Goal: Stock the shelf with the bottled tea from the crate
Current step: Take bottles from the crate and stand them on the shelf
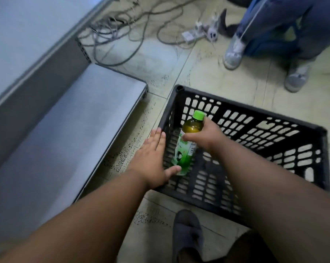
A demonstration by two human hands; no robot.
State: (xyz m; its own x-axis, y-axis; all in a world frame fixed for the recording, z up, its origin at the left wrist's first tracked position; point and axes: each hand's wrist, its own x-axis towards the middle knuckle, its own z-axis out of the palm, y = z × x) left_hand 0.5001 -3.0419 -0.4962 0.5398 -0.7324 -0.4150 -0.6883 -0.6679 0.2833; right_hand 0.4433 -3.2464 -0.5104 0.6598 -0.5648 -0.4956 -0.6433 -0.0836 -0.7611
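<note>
A tea bottle (pixel 186 147) with a green cap and a green-and-white label stands in the near left corner of a black slatted crate (pixel 274 133) on the floor. My right hand (pixel 207 133) grips the bottle around its shoulder, just under the cap. My left hand (pixel 153 158) lies flat with straight fingers over the crate's left rim, its thumb next to the bottle's base. The grey metal shelf (pixel 65 133) runs low along the left, its bottom board bare.
Another person's legs and grey shoes (pixel 234 50) stand at the far right. Tangled cables (pixel 122 31) and a power strip (pixel 194 33) lie on the tiled floor behind the shelf. My slippered foot (pixel 187 234) is just in front of the crate.
</note>
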